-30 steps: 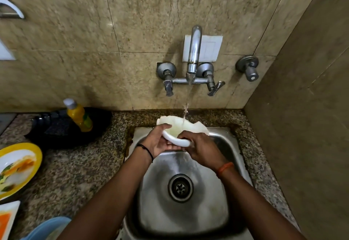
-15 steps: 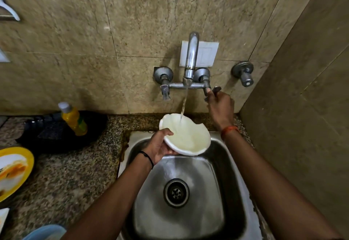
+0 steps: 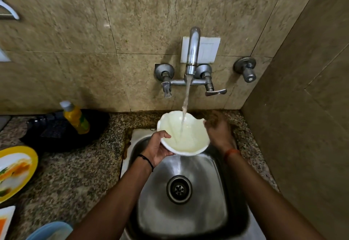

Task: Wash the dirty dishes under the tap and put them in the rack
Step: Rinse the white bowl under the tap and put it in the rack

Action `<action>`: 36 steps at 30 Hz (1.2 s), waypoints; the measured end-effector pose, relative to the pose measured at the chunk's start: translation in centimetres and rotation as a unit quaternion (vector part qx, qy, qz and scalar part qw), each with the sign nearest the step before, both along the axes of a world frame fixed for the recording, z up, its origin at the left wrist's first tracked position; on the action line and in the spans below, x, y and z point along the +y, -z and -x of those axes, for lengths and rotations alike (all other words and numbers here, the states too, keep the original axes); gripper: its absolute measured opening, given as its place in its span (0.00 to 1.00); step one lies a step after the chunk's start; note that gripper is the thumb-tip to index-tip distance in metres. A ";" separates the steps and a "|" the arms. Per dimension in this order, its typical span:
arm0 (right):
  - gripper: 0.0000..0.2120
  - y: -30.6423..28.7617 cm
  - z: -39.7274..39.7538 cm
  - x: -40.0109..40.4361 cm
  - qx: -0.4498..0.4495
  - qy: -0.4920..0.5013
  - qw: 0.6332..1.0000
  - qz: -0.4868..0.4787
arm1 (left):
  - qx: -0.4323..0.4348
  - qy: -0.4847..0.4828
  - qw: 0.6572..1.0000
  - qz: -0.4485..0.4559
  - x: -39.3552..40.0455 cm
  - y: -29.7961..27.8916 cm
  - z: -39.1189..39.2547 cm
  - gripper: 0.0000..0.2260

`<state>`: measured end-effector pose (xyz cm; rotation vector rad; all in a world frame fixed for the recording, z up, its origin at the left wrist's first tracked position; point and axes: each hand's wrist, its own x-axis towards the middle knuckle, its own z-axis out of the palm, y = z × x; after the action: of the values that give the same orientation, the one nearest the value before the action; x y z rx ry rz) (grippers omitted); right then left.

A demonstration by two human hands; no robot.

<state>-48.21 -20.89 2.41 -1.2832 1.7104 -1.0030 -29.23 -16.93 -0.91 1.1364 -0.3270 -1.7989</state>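
Note:
A white bowl (image 3: 186, 135) with a wavy rim is held over the back of the steel sink (image 3: 222, 211). Water from the wall tap (image 3: 192, 52) runs in a steady stream into it. My left hand (image 3: 157, 148) grips the bowl's near-left rim, thumb inside. My right hand (image 3: 219, 130) is blurred beside the bowl's right rim, fingers apart; whether it touches the bowl I cannot tell.
A yellow soap bottle (image 3: 76, 117) stands on a black tray (image 3: 56, 132) at the left of the granite counter (image 3: 75, 173). A yellow-rimmed dirty plate (image 3: 15, 169), a white plate (image 3: 5, 220) and a blue bowl (image 3: 49, 231) lie at the left edge. A side wall closes the right.
My right hand left the tap's right lever and came down beside the bowl. The water stream is stronger now. My left hand kept hold of the bowl.

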 end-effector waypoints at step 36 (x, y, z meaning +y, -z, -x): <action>0.48 3.0 -1.0 4.7 0.297 -0.322 0.874 0.210 | 0.093 -0.188 0.975 -0.071 -0.5 3.8 -1.4 0.11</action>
<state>-47.25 -16.19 -0.56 -2.4406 1.3010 -0.6080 -27.84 -17.44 -4.74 1.0353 0.1242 -1.5919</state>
